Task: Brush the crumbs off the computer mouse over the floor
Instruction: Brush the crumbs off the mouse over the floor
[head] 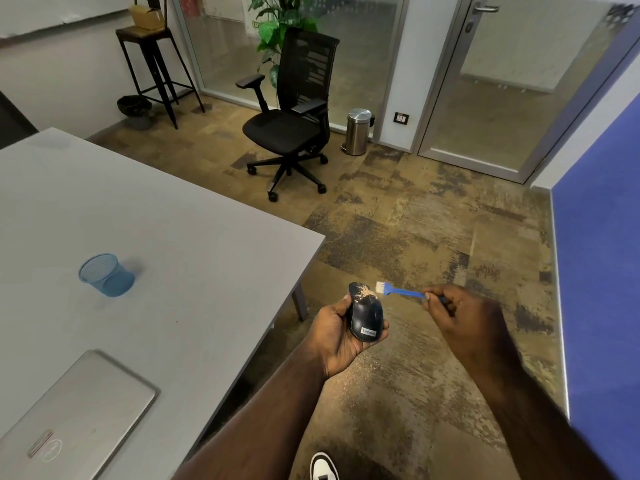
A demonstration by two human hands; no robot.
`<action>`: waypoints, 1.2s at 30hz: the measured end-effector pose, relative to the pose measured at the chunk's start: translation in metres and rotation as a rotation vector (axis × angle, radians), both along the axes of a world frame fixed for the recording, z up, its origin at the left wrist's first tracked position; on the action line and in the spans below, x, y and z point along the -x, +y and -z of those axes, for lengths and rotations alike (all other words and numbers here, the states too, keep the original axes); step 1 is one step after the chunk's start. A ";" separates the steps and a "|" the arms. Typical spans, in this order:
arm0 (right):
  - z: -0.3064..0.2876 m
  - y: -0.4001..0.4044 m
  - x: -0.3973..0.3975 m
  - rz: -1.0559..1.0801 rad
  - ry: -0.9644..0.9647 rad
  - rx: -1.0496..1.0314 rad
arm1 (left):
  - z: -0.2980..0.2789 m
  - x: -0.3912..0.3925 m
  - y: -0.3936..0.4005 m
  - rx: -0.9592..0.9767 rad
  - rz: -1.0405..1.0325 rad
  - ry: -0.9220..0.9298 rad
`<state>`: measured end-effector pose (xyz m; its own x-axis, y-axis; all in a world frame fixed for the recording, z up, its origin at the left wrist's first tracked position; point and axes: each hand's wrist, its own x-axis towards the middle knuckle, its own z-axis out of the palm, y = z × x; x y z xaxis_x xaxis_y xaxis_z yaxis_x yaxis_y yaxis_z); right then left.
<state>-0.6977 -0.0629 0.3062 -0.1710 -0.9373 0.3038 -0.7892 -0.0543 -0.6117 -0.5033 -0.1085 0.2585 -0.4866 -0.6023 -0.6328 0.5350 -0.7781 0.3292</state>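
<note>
Where the grey table ends at its corner in mid-frame, mottled brown carpet floor fills the right half, open as far as the black office chair and steel pedal bin at upper centre. Blue wall panel runs down the right edge. On the table: closed silver laptop, lower left, cut off by the frame; blue mesh cup, tipped on its side, blurred.

Left hand, lower centre, just past the table edge and over the carpet, curled around a dark computer mouse, fingers along its left side, thumb at the near right. Mouse glossy, label "Lenovo" at the near end; pale crumbs scattered across the far end.

Right hand, closed, pinches the thin handle of a small blue brush; handle end hidden in the fingers. White bristles sit at the mouse's far right edge; cannot tell if touching. White shoe at the bottom edge, partly cut off.
</note>
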 end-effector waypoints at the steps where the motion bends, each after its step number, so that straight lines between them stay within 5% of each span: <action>1: -0.001 -0.001 0.002 0.015 -0.023 0.013 | 0.000 0.001 0.000 -0.001 0.003 0.000; 5: 0.004 0.000 -0.003 -0.136 -0.135 -0.097 | 0.002 0.003 0.001 0.003 0.003 -0.011; 20: 0.001 -0.006 0.004 0.048 -0.127 -0.081 | 0.002 0.002 0.005 0.042 0.054 -0.043; 24: -0.008 -0.003 -0.001 -0.150 -0.225 -0.129 | 0.003 0.002 0.002 0.057 0.064 -0.072; 27: -0.007 -0.003 -0.005 -0.219 -0.134 -0.152 | 0.003 0.003 0.003 0.067 0.074 -0.085; 32: -0.012 -0.016 -0.005 -0.013 0.056 -0.062 | 0.004 0.006 0.005 0.057 0.081 -0.062; 36: -0.021 -0.020 -0.002 -0.121 -0.064 -0.098 | 0.004 0.007 0.007 0.066 0.091 -0.061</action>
